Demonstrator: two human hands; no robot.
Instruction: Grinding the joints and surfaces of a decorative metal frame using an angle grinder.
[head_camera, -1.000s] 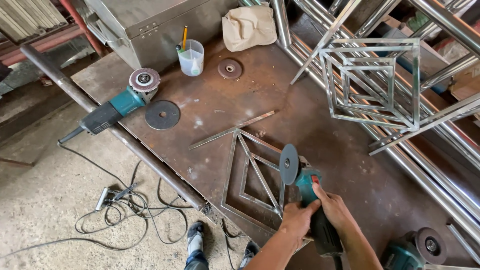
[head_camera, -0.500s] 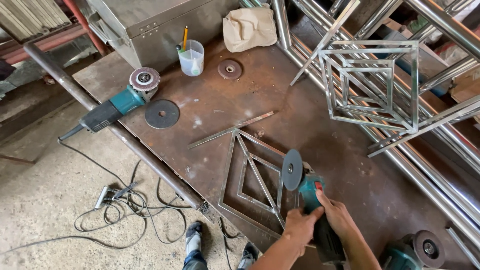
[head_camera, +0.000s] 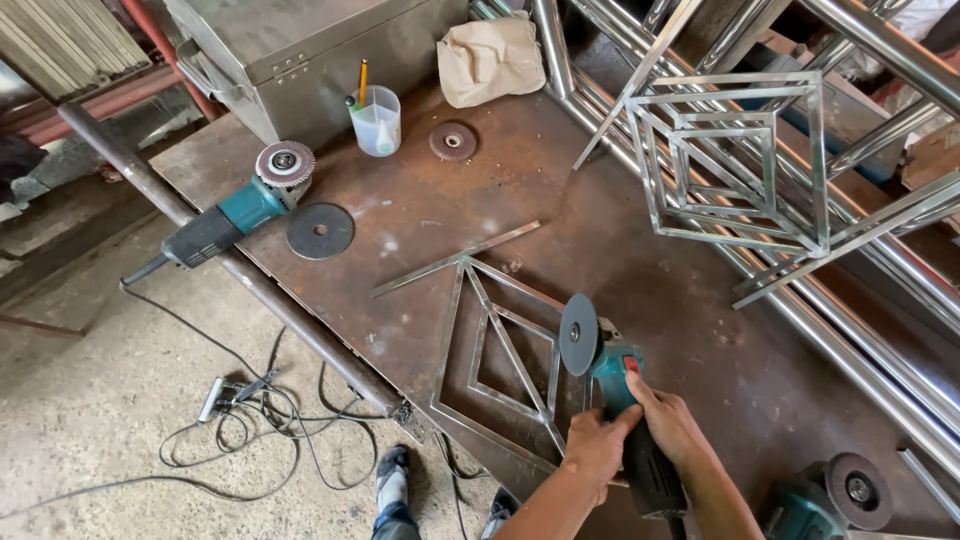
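Note:
Both my hands grip a teal and black angle grinder near the table's front edge. My right hand wraps the top of its body, my left hand holds it from the left side. Its dark disc stands on edge over the right corner of a flat diamond-shaped frame of thin metal bars lying on the rusty steel table. A loose metal strip lies just beyond the frame.
A second teal grinder and a loose disc lie at the table's left edge, a third grinder at front right. A plastic cup with pencil, small disc, steel box, welded frames and tubes stand behind. Cables cover the floor.
The grinder and both hands have shifted slightly right and nearer along the flat frame's right corner. Nothing else on the table moved.

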